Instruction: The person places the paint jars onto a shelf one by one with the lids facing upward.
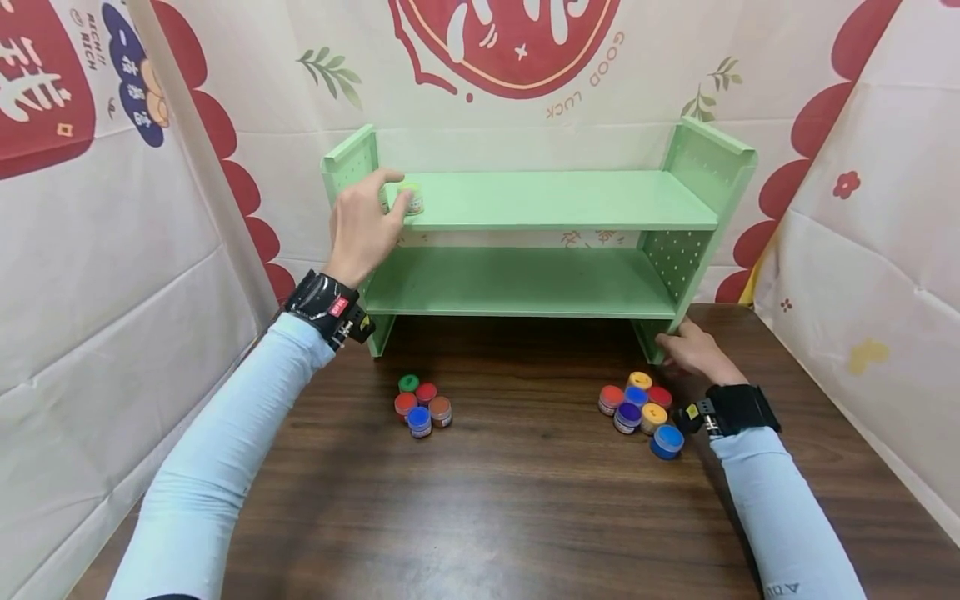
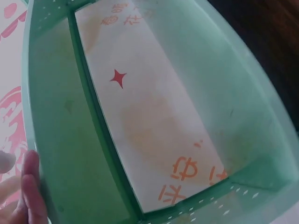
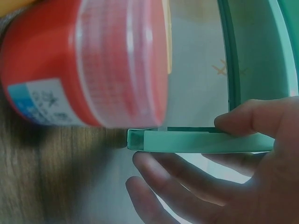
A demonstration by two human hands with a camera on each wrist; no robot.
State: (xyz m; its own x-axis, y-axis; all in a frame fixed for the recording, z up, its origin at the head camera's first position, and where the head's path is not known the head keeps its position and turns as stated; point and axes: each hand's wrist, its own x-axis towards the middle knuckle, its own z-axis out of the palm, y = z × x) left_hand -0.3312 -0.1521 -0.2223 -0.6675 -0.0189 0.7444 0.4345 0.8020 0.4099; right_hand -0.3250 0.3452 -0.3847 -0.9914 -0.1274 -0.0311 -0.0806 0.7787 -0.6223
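Observation:
My left hand (image 1: 365, 223) is at the left end of the green shelf unit's upper board, thumb and index finger about a small jar with a yellow-green lid (image 1: 413, 200). Another small jar (image 1: 384, 200) shows partly in the gap between thumb and finger. In the left wrist view only some fingers (image 2: 32, 191) appear, at the shelf edge, and the jars are out of sight. My right hand (image 1: 697, 350) grips the lower right side panel of the shelf unit (image 1: 540, 200); the right wrist view has its thumb (image 3: 240, 120) on one face, fingers on the other.
Several small paint jars stand clustered on the brown wooden table (image 1: 495, 500): one group with a blue-lidded jar (image 1: 420, 422) at left, another with a purple-lidded jar (image 1: 627, 417) beside my right wrist. A red jar (image 3: 93, 60) looms close in the right wrist view. Printed cloth (image 1: 517, 142) hangs behind.

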